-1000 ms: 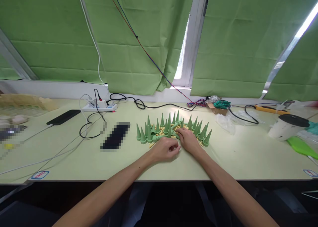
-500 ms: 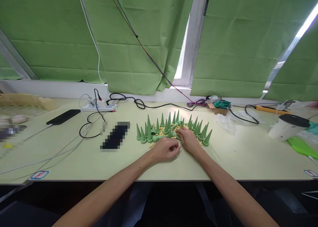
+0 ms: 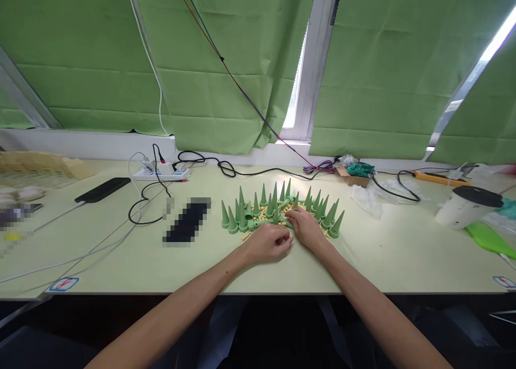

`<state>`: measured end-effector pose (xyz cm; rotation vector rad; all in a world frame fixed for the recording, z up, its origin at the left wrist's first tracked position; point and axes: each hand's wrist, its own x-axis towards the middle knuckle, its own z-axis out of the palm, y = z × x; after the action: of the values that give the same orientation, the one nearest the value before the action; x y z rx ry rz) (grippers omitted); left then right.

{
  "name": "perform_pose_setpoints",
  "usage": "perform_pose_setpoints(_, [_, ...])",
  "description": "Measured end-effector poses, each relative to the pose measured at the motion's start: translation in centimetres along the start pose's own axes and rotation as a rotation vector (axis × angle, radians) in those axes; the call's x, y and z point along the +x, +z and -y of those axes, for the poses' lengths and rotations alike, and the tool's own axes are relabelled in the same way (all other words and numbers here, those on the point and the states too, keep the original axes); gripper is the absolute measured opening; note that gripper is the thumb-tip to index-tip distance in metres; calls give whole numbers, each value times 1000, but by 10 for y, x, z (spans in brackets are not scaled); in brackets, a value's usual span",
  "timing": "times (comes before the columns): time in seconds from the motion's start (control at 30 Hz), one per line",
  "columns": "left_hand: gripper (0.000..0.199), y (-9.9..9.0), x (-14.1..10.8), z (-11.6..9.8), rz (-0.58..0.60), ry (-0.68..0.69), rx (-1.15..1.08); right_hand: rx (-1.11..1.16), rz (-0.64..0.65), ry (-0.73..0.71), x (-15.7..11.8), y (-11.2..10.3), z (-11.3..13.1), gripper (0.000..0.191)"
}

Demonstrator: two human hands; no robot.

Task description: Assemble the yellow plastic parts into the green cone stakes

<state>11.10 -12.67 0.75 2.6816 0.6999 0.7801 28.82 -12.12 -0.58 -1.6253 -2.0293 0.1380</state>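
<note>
Several green plastic cone-shaped spikes (image 3: 336, 226) stand points up in a loose cluster on the table. Among them lie many small yellow pegs (image 3: 263, 217). A green tubular piece (image 3: 255, 225) lies on its side near the front of the cluster. My left hand (image 3: 269, 242) rests on the table just in front of it, fingers curled in; anything inside is hidden. At the middle of the pile is my right hand (image 3: 303, 225), its fingers pressed together down among the green and yellow pieces. What it grips is too small to make out.
A blurred dark flat object (image 3: 188, 221) lies left of the cluster. Further left are a black phone (image 3: 103, 190) and a power strip (image 3: 161, 172) with cables. To the right stand a lidded white cup (image 3: 463, 210), a green flat item (image 3: 492, 241) and a small cardboard box (image 3: 352, 177).
</note>
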Motion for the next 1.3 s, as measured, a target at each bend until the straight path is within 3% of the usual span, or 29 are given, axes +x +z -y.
perform_pose_setpoints(0.47, [27,1,0,1,6,3,24,0,-6,2,-1,-3,4,25])
perform_pose_setpoints(0.93, [15,-2,0,-2,-93,-64,-15,349,-317,-107,-1,-5,9,20])
perform_pose_setpoints(1.3, [21,-2,2,4,-151,-148,-67,392,-332,-146,-5,-11,19,21])
